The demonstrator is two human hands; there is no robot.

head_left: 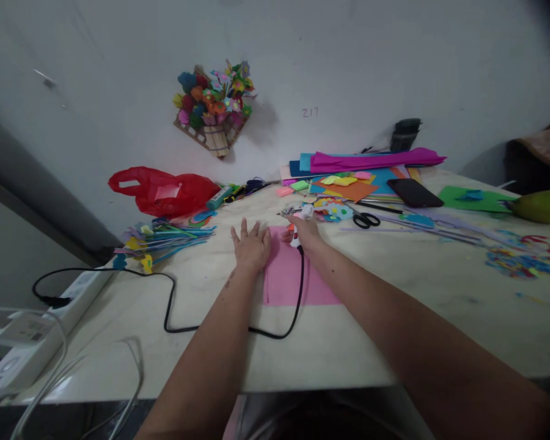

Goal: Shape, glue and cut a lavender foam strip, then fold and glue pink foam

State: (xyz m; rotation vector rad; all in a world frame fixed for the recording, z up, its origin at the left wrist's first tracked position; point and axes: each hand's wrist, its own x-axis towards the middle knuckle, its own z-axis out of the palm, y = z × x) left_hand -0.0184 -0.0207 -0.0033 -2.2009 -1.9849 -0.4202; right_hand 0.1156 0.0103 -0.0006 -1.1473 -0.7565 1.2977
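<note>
A pink sheet (282,278) lies on the table in front of me. At its left edge my left hand (252,245) rests flat with the fingers spread. My right hand (305,232) is closed around a white corded tool (295,239), over the upper part of the sheet. The tool's metal tip points left, beyond the top of the sheet. From its lower end a black cord (300,287) runs down over the sheet, then left under my left forearm towards a white power strip (80,287).
Paper flowers (165,238) and a red plastic bag (165,192) are at left. Black scissors (366,220), a phone (415,193), coloured sheets (376,161) and thin strips lie at right. A green bottle-like object (543,206) stands out at the far right.
</note>
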